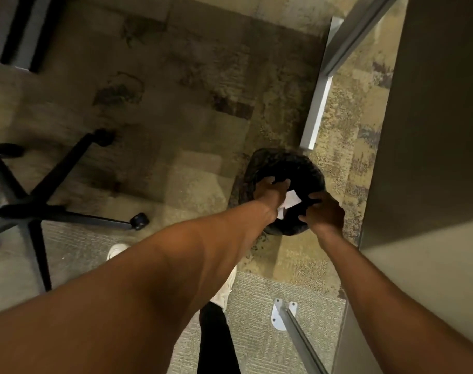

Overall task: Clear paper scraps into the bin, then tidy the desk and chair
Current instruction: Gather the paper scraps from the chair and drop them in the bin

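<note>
Head view is showing white paper scraps (292,198) lying inside the round black mesh bin (281,168) on the mottled carpet, left hand (271,191) and right hand (324,213) both curling over its rim, black wheeled chair base (41,201) sitting well apart.

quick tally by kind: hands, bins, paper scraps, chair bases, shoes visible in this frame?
Hands: 2, the left hand and the right hand, both at the bin's rim
Bins: 1, the dark bin
White paper scraps: at least 2 in the bin mouth; exact count unclear
Chair bases: 1, the black wheeled base
Shoes: 2, white
Total: 8
</note>
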A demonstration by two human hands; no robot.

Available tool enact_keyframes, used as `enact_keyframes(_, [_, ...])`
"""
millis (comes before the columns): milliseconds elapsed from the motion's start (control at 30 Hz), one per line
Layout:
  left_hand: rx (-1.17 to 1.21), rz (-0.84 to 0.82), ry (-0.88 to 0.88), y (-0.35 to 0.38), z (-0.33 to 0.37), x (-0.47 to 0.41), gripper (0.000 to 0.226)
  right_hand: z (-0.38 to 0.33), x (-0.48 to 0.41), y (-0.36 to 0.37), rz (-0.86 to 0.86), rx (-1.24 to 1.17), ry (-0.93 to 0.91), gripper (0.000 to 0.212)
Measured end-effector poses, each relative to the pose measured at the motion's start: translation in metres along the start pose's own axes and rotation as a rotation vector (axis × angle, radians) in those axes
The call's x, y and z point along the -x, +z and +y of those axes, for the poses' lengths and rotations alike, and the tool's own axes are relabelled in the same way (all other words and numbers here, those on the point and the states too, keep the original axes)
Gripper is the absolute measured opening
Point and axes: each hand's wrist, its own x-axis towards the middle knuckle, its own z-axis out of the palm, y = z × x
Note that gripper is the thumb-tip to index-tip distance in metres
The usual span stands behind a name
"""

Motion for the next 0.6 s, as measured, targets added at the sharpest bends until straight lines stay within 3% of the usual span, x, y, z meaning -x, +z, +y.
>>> enact_keyframes(100, [0.212, -0.149, -0.05, -0.01, -0.004, 0.005, 0.061, 0.009, 0.01, 0.0, -0.008, 0.022, -0.012, 0.037])
enact_keyframes(167, [0.265, -0.164, -0.033, -0.02, -0.005, 0.012, 0.05, 0.009, 0.021, 0.0, -0.02, 0.038, -0.005, 0.037])
enact_keyframes(233, [0.196, -0.135, -0.012, -0.034, -0.006, 0.022, 0.034, 0.003, 0.036, 0.004, -0.009, 0.065, -0.036, 0.039])
enact_keyframes(333, [-0.017, -0.155, 0.064, -0.062, -0.016, 0.034, 0.039, -0.012, 0.063, 0.016, 0.017, 0.077, -0.122, 0.04])
enact_keyframes(467, [-0.292, -0.007, 0.215, -0.119, -0.028, 0.051, 0.023, -0.052, 0.093, 0.037, -0.019, 0.135, -0.193, 0.042])
enact_keyframes(600, [-0.237, 0.141, 0.235, -0.198, -0.032, 0.073, 0.029, -0.123, 0.138, 0.068, -0.069, 0.173, -0.323, 0.05])
